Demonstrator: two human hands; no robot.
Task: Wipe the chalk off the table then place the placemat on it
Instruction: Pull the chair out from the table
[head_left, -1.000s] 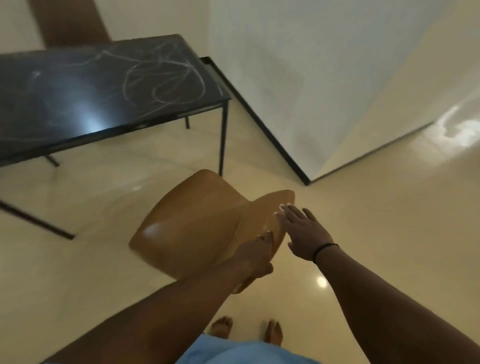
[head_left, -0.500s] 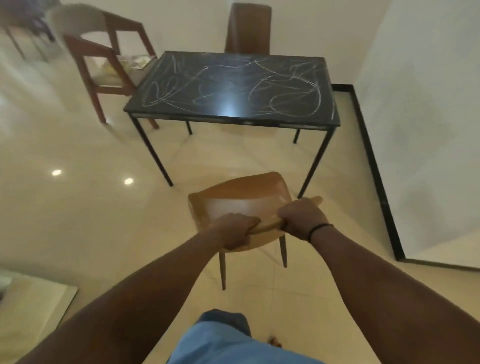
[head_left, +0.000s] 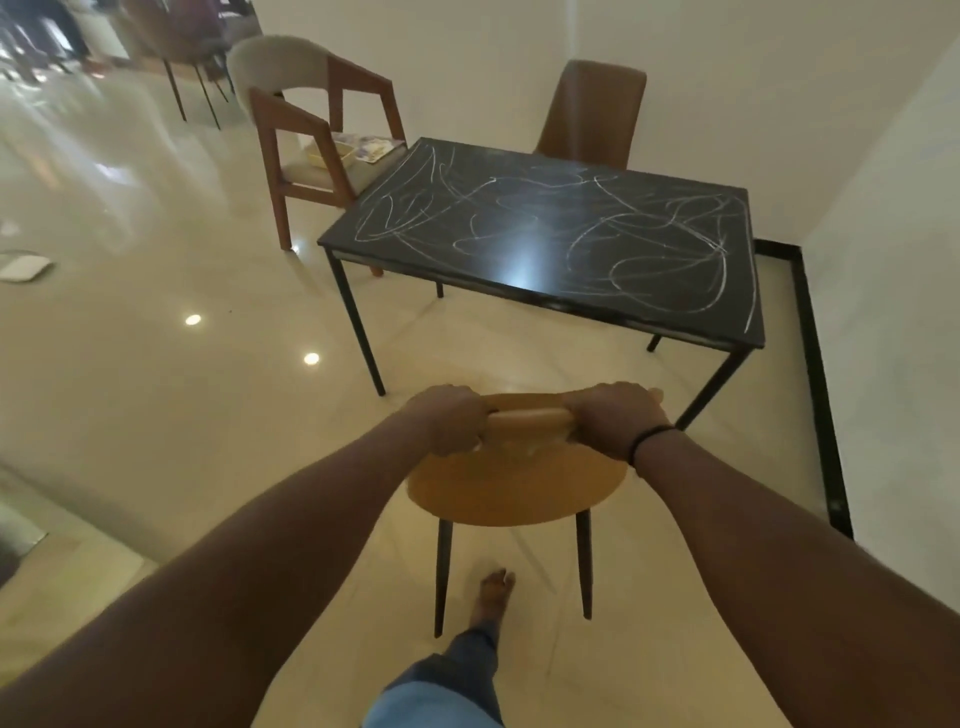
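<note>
A black table (head_left: 524, 280) stands ahead of me, its top covered in white chalk scribbles (head_left: 649, 244). Between me and the table is a tan chair (head_left: 514, 483). My left hand (head_left: 449, 418) and my right hand (head_left: 618, 418) both grip the top edge of its backrest. A flat patterned sheet (head_left: 371, 145), possibly the placemat, lies on the seat of a wooden armchair (head_left: 311, 130) at the table's far left corner, beside a pale tray. No cloth is in view.
A brown chair (head_left: 589, 111) stands behind the table against the wall. A white wall with a black skirting (head_left: 815, 374) runs along the right. More chairs stand at the far left. Glossy floor stretches to the left. My bare foot (head_left: 493, 590) is under the tan chair.
Both hands have closed on the tan chair's backrest, and the chair has come upright from a tilt. My view has swung round toward the chalked table.
</note>
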